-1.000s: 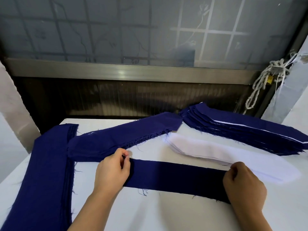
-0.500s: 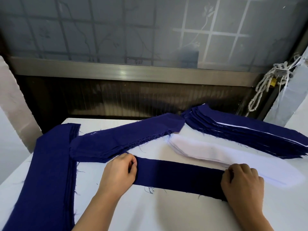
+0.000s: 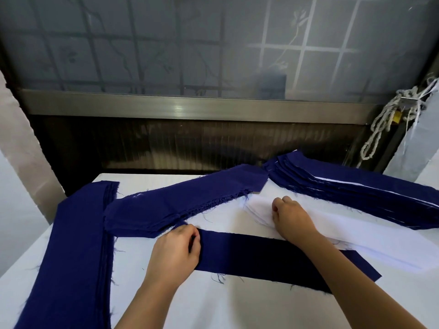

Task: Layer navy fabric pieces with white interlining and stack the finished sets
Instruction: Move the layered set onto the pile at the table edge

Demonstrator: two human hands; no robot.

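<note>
Your left hand (image 3: 175,250), lower centre, pinches with curled fingers the left end of the navy strip (image 3: 273,257), which lies flat on the table (image 3: 213,309); your right hand (image 3: 293,217), centre right, pinches with curled fingers the left end of the white interlining pile (image 3: 370,241); the finished stack (image 3: 356,193) lies upper right.
</note>
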